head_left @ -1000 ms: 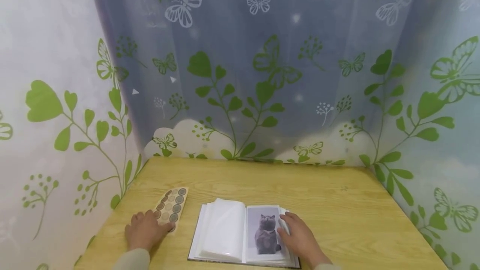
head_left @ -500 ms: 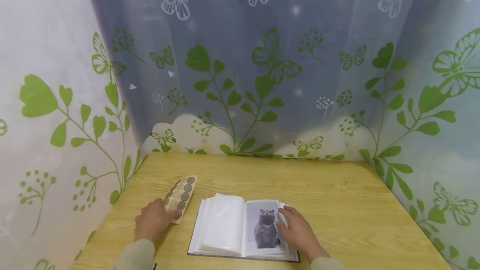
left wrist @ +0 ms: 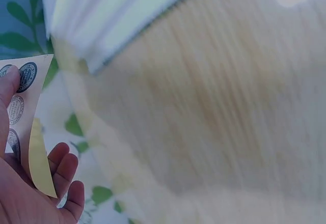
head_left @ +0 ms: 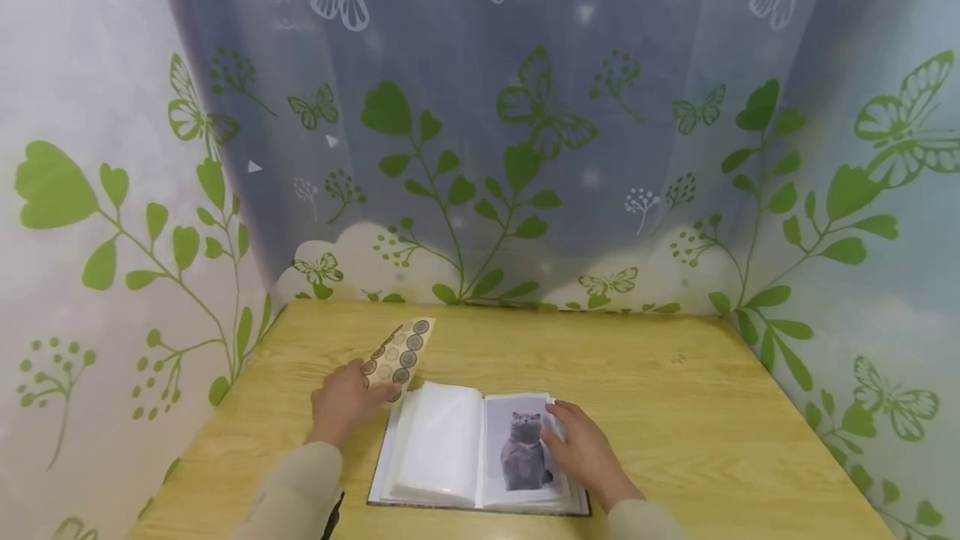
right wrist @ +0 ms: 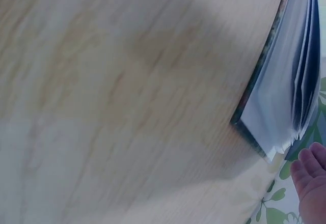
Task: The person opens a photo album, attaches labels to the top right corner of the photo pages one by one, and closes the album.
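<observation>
My left hand [head_left: 345,400] pinches a sheet of round stickers [head_left: 395,357] between thumb and fingers, raised over the table near the album's upper left corner. In the left wrist view the sheet [left wrist: 31,107] bends, showing printed circles on one face and a yellowish back. An open photo album [head_left: 442,440] lies in the middle front, its left page white. A photo of a grey cat [head_left: 523,461] fills the right page. My right hand [head_left: 588,450] rests at that page's right edge, fingers nearly straight in the right wrist view, where the album [right wrist: 272,96] shows its fanned pages.
The wooden table [head_left: 697,407] carries the album near its front edge. A patterned curtain [head_left: 555,215] with leaves and butterflies encloses the table at the back and both sides.
My left hand has carried the sticker sheet right and away from me, toward the album's upper left corner. My right hand stays at the page edge; the view has shifted slightly.
</observation>
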`<state>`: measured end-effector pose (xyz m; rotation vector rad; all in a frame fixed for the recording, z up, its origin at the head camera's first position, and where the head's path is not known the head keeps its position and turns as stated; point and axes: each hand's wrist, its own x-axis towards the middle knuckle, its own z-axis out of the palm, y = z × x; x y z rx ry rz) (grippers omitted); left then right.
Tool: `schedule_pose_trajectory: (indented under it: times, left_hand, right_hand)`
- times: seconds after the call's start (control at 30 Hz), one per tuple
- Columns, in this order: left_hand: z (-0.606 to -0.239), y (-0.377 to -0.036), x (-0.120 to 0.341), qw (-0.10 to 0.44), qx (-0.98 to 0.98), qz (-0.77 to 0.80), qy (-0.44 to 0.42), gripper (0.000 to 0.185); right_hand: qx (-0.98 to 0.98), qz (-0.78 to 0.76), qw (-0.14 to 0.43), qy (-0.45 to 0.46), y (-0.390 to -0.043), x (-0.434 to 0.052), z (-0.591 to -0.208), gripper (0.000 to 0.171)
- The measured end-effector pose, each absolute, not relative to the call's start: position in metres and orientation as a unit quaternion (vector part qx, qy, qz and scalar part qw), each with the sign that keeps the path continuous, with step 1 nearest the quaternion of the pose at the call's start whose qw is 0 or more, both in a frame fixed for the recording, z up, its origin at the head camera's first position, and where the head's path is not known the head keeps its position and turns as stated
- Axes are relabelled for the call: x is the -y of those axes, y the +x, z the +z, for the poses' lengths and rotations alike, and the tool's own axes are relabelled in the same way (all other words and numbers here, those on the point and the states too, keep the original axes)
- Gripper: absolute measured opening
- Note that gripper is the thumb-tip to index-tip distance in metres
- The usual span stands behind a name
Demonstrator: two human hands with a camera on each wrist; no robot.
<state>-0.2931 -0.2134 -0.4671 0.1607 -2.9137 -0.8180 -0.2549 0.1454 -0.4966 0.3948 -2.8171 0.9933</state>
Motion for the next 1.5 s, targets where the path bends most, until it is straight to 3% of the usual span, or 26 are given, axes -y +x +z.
schedule_pose_trajectory:
  times: [0.27,0.53,0.77,1.0,1.33,1.5]
  left_hand:
    - [-0.457,-0.299,0.171,0.057,0.962,-0.266,0.033,0.084]
    - [-0.459,-0.294,0.132,0.072,0.959,-0.273,-0.005,0.083]
    - [-0.463,-0.289,0.109,0.068,0.959,-0.273,-0.037,0.078]
    - [-0.466,-0.288,0.095,0.049,0.957,-0.28,-0.054,0.083]
    - [-0.463,-0.281,0.089,0.035,0.949,-0.303,-0.085,0.09]
    - [-0.463,-0.282,0.093,0.019,0.927,-0.361,-0.104,0.069]
  right_hand:
    - [0.924,0.349,0.085,0.132,-0.26,-0.138,-0.495,0.041]
    - [0.902,0.428,0.018,0.058,-0.266,-0.128,-0.484,0.05]
    - [0.867,0.494,0.019,0.062,-0.269,-0.112,-0.476,0.051]
    - [0.834,0.549,0.018,0.045,-0.275,-0.1,-0.473,0.05]
    - [0.764,0.646,-0.007,0.002,-0.273,-0.095,-0.474,0.024]
    - [0.753,0.657,-0.008,-0.018,-0.274,-0.102,-0.475,0.022]
